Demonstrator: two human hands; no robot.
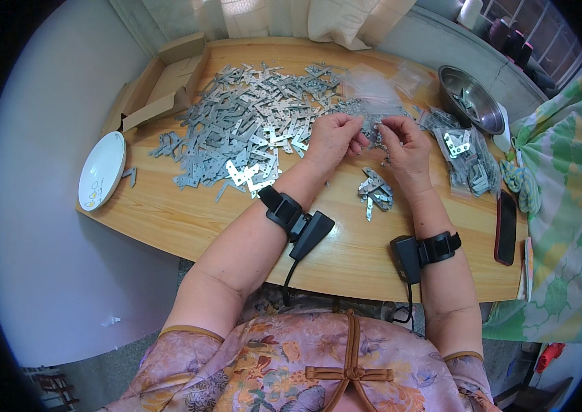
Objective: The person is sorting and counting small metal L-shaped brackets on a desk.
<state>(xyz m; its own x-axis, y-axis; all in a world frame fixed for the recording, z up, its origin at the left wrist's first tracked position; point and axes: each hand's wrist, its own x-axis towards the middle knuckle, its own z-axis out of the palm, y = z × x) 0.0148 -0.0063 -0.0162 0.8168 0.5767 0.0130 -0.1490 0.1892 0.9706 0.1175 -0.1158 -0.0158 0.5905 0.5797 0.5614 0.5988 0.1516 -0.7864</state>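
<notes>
My left hand [336, 139] and my right hand [408, 145] are close together over the far middle of the table, fingertips facing each other. Both have thumb and fingers drawn together; what they pinch is too small to make out. Just behind them lies a scatter of small metal screws [351, 107], partly hidden by the hands. To the left spreads a large heap of flat metal corner brackets [236, 123]. A small pile of brackets [375, 189] sits on the wood between my forearms.
Clear plastic bags [371, 88] lie beyond my hands. Filled bags of brackets [473, 165] and a steel bowl [471, 99] stand on the right, near a dark phone [505, 228]. At the left are a white dish [102, 172] and an open cardboard box [160, 86].
</notes>
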